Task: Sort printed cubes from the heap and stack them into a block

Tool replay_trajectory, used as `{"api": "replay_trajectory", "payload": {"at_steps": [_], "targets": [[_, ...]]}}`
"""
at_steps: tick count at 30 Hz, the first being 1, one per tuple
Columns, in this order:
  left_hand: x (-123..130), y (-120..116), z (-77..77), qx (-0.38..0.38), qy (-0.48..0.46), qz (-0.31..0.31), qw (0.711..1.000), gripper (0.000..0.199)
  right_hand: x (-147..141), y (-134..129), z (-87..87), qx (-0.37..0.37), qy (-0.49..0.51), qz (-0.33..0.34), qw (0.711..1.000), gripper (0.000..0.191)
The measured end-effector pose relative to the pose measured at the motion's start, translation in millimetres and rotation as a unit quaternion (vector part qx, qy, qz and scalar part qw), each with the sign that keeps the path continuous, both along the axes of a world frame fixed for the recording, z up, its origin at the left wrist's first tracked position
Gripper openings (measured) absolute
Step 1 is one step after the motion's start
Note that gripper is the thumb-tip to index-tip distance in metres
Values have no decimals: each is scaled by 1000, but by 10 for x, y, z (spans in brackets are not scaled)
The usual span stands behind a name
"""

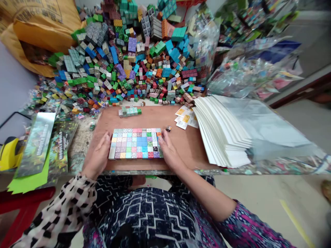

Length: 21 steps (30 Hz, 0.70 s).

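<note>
A flat rectangular block of small multicoloured cubes [137, 144] lies on the brown board [186, 151] near its front edge. My left hand [99, 155] rests against the block's left end, its fingers stretched out. At the right end, my right hand [169, 148] touches the block with its fingertips, and the fingers are extended along its side. The block sits between both palms. Just beyond my right hand is a small dark cube [168, 128]. A short row of greenish cubes [130, 111] lies farther back on the board.
Behind the board rises a large heap of coloured cubes [129, 72]. A stack of white sheets [222, 137] stands at the right, beside small printed cards [185, 118]. Printed packets [37, 144] and a yellow tape dispenser [10, 153] are at the left.
</note>
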<state>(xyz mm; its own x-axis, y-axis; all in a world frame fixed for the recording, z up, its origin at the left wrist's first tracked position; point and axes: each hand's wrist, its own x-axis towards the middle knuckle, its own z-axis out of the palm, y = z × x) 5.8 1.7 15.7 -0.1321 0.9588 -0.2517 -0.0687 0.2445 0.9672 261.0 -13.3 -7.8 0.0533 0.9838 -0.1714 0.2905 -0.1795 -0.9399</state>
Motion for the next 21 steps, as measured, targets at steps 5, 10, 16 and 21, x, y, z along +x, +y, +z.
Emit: {"api": "replay_trajectory", "payload": {"at_steps": [5, 10, 16, 21], "targets": [[93, -7, 74, -9, -23, 14, 1000, 51, -31, 48, 68, -29, 5, 5, 1000, 104], [66, 2, 33, -10, -22, 6, 1000, 55, -36, 30, 43, -28, -1, 5, 1000, 103], [44, -10, 54, -19, 46, -42, 998, 62, -31, 34, 56, -10, -8, 23, 1000, 97], [19, -11, 23, 4, 141, -84, 986, 69, -56, 27, 20, -5, -30, 29, 999, 90]]}}
